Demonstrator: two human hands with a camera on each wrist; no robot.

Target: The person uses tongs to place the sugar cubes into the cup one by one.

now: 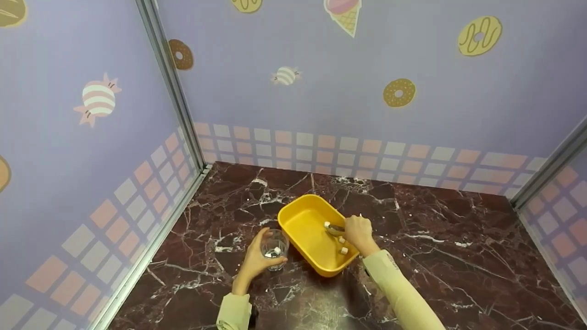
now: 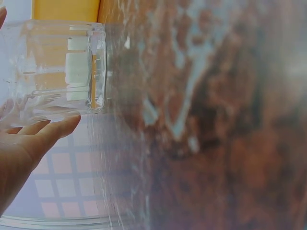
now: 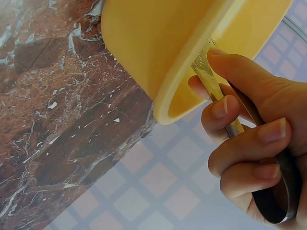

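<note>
left fingers point(image 2: 58, 129) curved round glass point(image 2: 50, 72), white cubes point(image 1: 277, 250) inside; right fingers point(image 3: 254, 146) gripping tongs point(image 1: 335, 231) reaching into yellow tub point(image 1: 306, 224)

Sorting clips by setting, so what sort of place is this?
Probably a small purpose-built booth, perhaps for recording: lilac panels printed with sweets and doughnuts enclose a dark marbled surface on three sides, and a metal strip runs up the back left corner.

Dark red marbled tabletop point(image 1: 449, 266), yellow bin point(image 1: 307, 231) and clear glass point(image 1: 276, 239) on it
</note>
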